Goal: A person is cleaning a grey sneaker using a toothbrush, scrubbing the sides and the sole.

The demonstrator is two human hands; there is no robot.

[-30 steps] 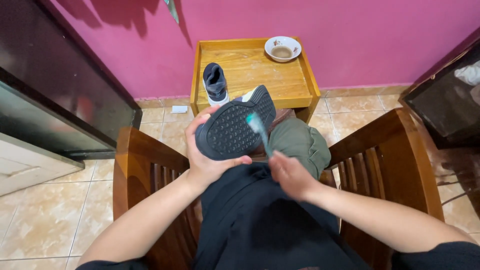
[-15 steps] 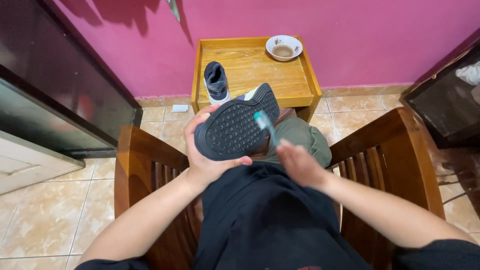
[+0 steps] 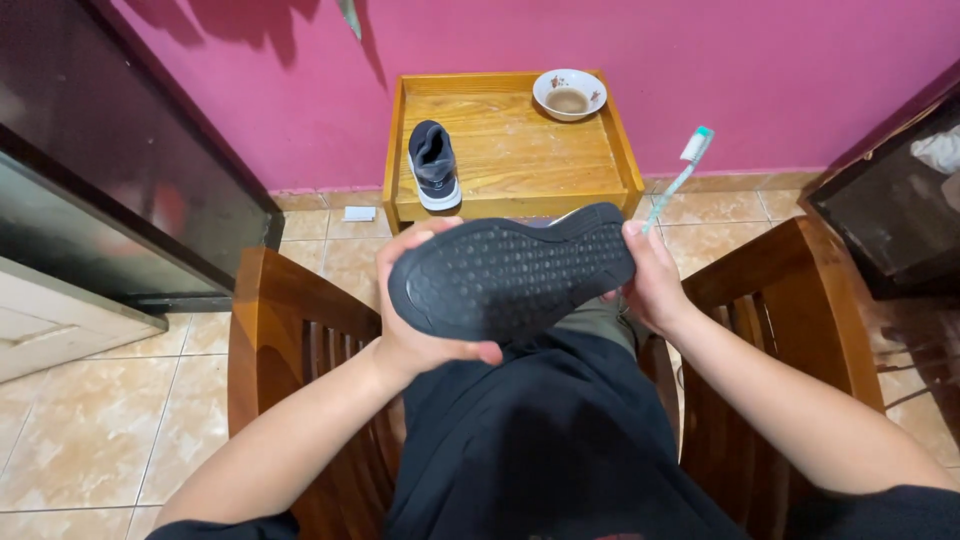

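Observation:
A dark shoe [image 3: 515,275] lies sole-up across my lap, its studded black sole facing me. My left hand [image 3: 415,320] grips the heel end from the left, thumb along the lower edge. My right hand [image 3: 652,285] steadies the toe end and also holds a toothbrush [image 3: 680,175] with a white and teal head, which points up and to the right, off the sole. The matching shoe [image 3: 435,165] stands upright on the small wooden table [image 3: 540,150] ahead.
I sit in a wooden armchair with armrests at left [image 3: 290,300] and right [image 3: 780,270]. A ceramic bowl [image 3: 569,94] sits on the table's far right. A pink wall is behind; dark cabinets [image 3: 110,200] flank the tiled floor.
The toothbrush has lifted off the sole and now points up and right. My right hand moved to the toe end, and the shoe turned to lie more level.

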